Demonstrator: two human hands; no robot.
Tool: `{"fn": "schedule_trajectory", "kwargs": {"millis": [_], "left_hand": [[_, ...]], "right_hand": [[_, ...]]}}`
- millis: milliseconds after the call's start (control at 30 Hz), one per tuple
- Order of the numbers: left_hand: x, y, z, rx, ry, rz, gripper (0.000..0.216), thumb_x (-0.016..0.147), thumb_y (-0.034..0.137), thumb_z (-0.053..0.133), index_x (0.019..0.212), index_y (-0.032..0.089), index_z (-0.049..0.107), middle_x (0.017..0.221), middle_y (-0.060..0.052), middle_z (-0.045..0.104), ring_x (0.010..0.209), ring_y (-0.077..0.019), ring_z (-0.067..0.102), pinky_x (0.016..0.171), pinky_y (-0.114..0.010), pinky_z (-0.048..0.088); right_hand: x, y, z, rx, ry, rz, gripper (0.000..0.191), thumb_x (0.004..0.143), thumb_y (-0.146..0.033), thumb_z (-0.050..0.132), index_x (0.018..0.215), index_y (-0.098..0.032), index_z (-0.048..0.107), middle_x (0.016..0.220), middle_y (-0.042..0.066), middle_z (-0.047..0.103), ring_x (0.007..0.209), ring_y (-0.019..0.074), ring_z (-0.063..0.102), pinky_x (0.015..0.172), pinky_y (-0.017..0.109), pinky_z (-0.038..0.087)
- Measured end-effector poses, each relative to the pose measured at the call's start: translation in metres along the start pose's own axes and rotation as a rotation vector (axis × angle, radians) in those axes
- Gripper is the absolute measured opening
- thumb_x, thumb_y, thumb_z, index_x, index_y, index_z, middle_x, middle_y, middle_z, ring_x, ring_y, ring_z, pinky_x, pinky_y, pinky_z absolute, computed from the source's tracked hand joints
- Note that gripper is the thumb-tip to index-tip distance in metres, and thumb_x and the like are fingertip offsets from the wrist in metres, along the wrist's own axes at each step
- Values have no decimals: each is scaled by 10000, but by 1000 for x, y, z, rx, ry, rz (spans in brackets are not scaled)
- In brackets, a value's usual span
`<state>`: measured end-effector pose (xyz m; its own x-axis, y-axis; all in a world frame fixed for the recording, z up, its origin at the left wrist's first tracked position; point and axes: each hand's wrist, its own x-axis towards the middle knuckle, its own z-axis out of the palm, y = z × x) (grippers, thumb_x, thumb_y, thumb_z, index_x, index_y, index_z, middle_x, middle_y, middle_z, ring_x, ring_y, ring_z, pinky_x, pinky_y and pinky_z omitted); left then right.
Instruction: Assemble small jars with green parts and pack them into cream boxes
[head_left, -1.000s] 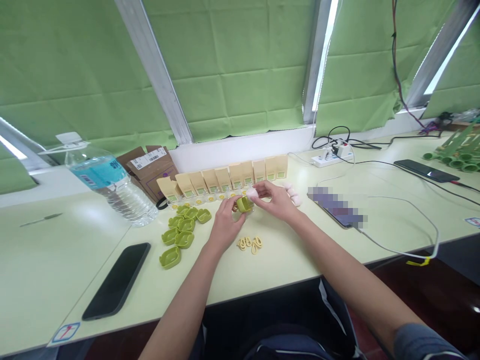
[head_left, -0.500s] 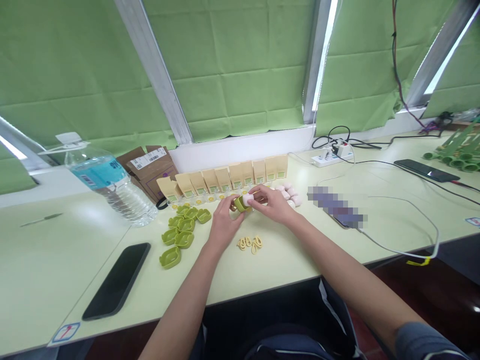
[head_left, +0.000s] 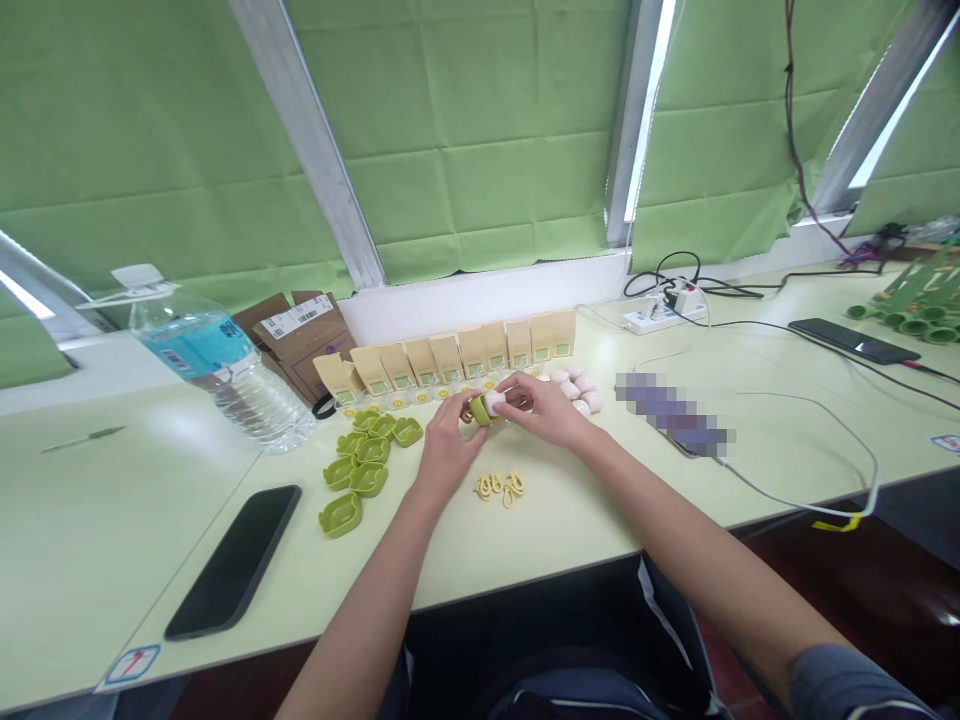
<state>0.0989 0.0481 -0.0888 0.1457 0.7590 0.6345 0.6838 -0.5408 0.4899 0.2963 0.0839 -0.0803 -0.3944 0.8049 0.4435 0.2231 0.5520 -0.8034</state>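
Above the middle of the table, my left hand (head_left: 448,437) is closed around a small green case (head_left: 481,408). My right hand (head_left: 541,405) pinches a pale pink rounded piece (head_left: 494,401) against the open side of that case; how deep it sits in there I cannot tell. Several more green cases (head_left: 371,449) lie on the table left of my hands. Beyond my right hand is a cluster of pale pink pieces (head_left: 577,384). A few small yellow loops (head_left: 501,486) rest on the table in front of my wrists.
A row of beige cards (head_left: 442,358) stands behind my hands, near a cardboard box (head_left: 304,345) and a large water bottle (head_left: 225,360). A black phone (head_left: 234,562) lies front left. Right are a cabled phone (head_left: 853,341), a power strip (head_left: 664,312) and green tubes (head_left: 919,315).
The green case has turned slightly between my hands, and the pink piece has shifted a little left against it. Everything on the table stays where it was.
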Motion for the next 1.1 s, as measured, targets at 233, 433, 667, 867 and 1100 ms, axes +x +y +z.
{"fn": "schedule_trajectory", "kwargs": {"millis": [233, 433, 667, 867, 1100], "left_hand": [[-1, 3, -2, -22, -54, -10, 368, 830, 196, 668, 1184, 238, 579, 1117, -36, 689, 892, -164, 627, 836, -305, 503], [-2, 13, -7, -61, -146, -90, 392, 853, 302, 664, 1229, 253, 563, 1132, -36, 690, 894, -175, 628, 847, -316, 502], [-1, 16, -9, -156, -175, -226, 367, 968, 443, 483, 1270, 262, 588, 1078, -31, 703, 919, -185, 637, 884, -335, 482], [0, 12, -8, -216, -161, -267, 334, 965, 451, 478, 1172, 244, 640, 961, -17, 716, 865, -181, 650, 839, -313, 482], [1, 9, -7, -248, -136, -279, 332, 945, 458, 509, 1112, 219, 667, 944, -26, 730, 886, -190, 662, 826, -303, 492]], "right_hand": [[-1, 0, 0, -18, -21, -4, 246, 876, -402, 670, 1042, -230, 616, 943, 36, 742, 862, 178, 709, 791, 341, 579], [0, 0, 1, -34, -21, -22, 230, 843, -357, 694, 1021, -222, 639, 913, 25, 731, 842, 171, 703, 774, 317, 580], [0, -3, 1, -13, -34, -57, 240, 852, -363, 684, 1040, -213, 672, 938, 31, 727, 871, 168, 703, 813, 303, 592], [-1, -9, 2, -10, -76, -116, 197, 860, -329, 679, 1017, -212, 699, 980, 33, 716, 875, 159, 687, 841, 309, 591], [-1, -8, 2, -144, -58, -169, 201, 828, -273, 722, 1022, -222, 708, 983, 54, 705, 849, 169, 652, 807, 329, 572]]}}
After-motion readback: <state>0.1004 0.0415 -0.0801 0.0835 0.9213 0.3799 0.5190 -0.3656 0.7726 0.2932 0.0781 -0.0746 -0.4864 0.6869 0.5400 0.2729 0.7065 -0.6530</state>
